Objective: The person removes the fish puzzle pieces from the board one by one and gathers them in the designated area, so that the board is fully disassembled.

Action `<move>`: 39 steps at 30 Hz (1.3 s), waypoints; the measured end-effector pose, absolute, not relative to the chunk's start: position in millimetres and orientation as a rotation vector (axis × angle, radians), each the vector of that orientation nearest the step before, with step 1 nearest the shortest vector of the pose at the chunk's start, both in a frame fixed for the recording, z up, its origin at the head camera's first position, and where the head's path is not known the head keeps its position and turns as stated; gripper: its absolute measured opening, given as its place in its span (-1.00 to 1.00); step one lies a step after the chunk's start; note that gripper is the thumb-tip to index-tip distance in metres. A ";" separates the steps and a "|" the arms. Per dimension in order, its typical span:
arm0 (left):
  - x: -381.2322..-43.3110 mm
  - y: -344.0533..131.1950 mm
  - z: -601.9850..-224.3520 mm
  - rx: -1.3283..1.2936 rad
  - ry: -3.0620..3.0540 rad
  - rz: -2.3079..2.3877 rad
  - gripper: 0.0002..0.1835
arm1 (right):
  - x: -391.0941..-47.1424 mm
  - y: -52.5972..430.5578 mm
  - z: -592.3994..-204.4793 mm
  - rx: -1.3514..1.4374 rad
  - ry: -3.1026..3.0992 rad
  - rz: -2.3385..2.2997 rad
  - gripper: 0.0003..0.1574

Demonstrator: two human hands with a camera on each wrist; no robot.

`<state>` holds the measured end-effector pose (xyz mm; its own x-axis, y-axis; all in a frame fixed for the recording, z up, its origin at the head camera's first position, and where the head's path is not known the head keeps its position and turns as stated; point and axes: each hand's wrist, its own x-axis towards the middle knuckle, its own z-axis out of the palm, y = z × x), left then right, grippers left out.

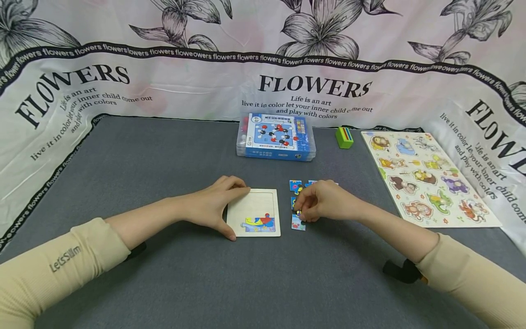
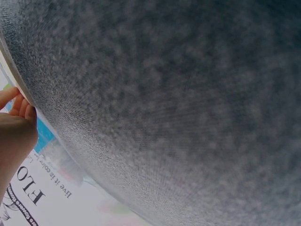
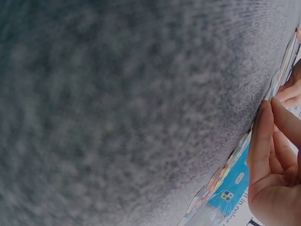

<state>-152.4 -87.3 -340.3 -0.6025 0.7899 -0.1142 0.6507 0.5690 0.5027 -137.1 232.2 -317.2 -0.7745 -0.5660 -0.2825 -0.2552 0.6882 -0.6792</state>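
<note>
A square wooden puzzle tray [image 1: 252, 201] lies flat, with a few joined jigsaw pieces [image 1: 259, 223] in its lower right part. My left hand [image 1: 215, 205] holds the tray at its left side, fingers at the top edge and thumb by the bottom left corner. Right of the tray, loose jigsaw pieces [image 1: 296, 185] lie in a group, partly hidden under my right hand [image 1: 328, 201]. Thumb and forefinger of that hand pinch a puzzle piece low over the group; the fingers mostly cover it. In the right wrist view, the fingertips [image 3: 265, 106] come together close to the cloth.
Behind the tray stands a clear plastic box [image 1: 275, 137] with a blue molecule label. A small green block with coloured stripes [image 1: 344, 138] is to its right. A large animal picture board [image 1: 431, 180] lies at the right. A flower-printed sheet [image 1: 197, 82] hangs behind the grey cloth [image 1: 185, 274].
</note>
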 end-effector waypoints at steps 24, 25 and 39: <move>-153.0 -87.5 -341.7 1.190 2.488 0.592 0.19 | -137.5 226.5 -317.2 -0.680 2.492 -0.863 -0.91; -153.1 -87.5 -341.7 1.191 2.489 0.591 0.19 | -137.6 225.4 -316.5 -0.680 2.499 -0.861 -0.91; -152.9 -87.5 -340.8 1.182 2.477 0.607 0.19 | -139.5 190.2 -309.9 -0.787 2.485 -0.857 -0.88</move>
<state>-152.9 -87.5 -340.8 -0.6017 0.7912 -0.1096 0.6509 0.5652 0.5069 -139.5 190.2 -309.9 -0.7638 -0.6202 -0.1789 -0.3779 0.6544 -0.6550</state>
